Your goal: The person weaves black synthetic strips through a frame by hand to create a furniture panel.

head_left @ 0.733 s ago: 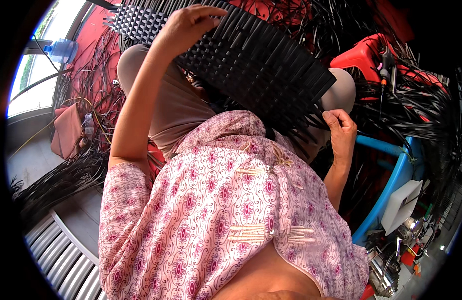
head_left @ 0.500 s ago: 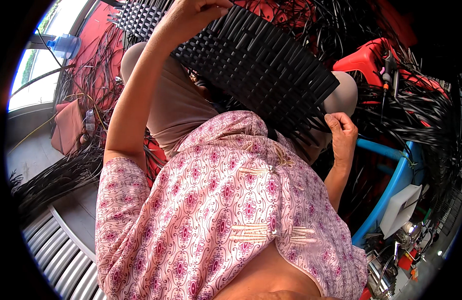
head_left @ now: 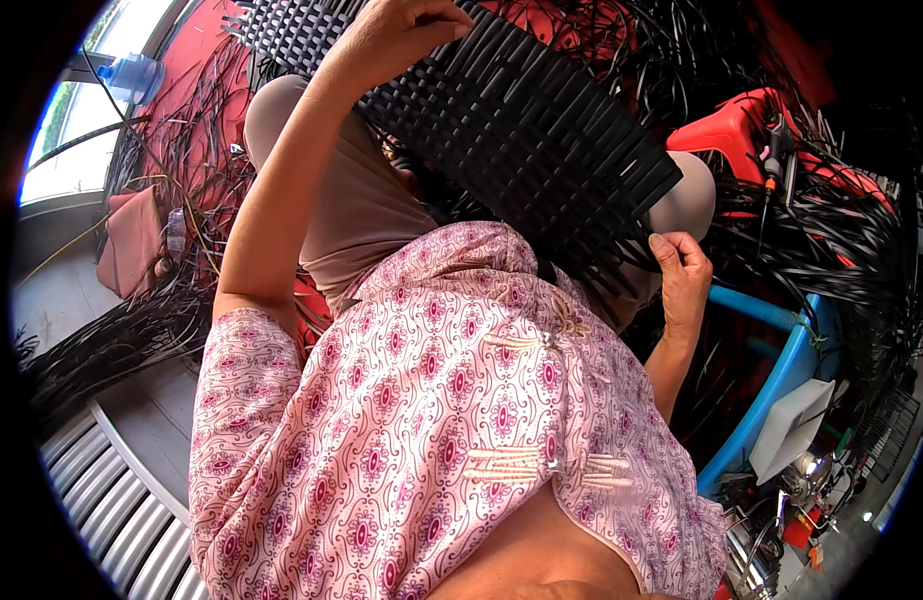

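Observation:
A panel of woven black flat strips (head_left: 521, 140) lies slantwise across my lap, with loose strip ends sticking out along its near and right edges. My left hand (head_left: 406, 42) reaches over the panel to its far edge. Its fingers are bent and pressed together there, and whatever is between them is too small to make out. By the panel's near right corner, my right hand (head_left: 685, 272) pinches the end of a black strip between thumb and forefinger.
Loose black strips (head_left: 851, 240) heap up on the right, around a red plastic stool (head_left: 726, 130) with a screwdriver-like tool (head_left: 774, 160). Nearer stands a blue frame (head_left: 756, 420) with a white box (head_left: 791, 430). On the left are a water jug (head_left: 133, 78) and more strips (head_left: 121, 335).
The whole view has shifted slightly, so the panel and my left hand appear a little lower. Both hands keep nearly the same places on the panel.

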